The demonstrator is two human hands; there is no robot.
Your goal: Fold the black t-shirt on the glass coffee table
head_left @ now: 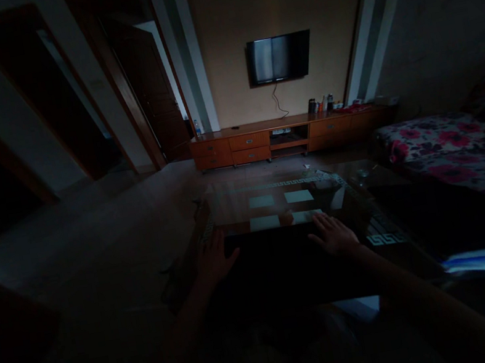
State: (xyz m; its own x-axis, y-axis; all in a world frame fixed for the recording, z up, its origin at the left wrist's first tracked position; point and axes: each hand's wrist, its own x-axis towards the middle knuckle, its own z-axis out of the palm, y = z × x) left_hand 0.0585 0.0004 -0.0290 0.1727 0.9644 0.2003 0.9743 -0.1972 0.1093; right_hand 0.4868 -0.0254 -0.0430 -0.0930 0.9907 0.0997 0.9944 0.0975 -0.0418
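Head camera shows both hands flat and unclenched, gripping nothing: the left hand [212, 257] and the right hand [334, 234] rest palms down on a dark slab [273, 251] lying on the near end of a glass coffee table [272, 192]. Beyond stand a wooden TV cabinet [281, 136] and a wall-mounted television [279, 57]; a floral-covered sofa [448, 151] sits at right.

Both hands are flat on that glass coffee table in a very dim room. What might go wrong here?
Leaning weight through the left hand and right hand might stress the glass table. In this gloom its patterned corner is hard to see and easy to knock. The dark object between the hands is barely visible.
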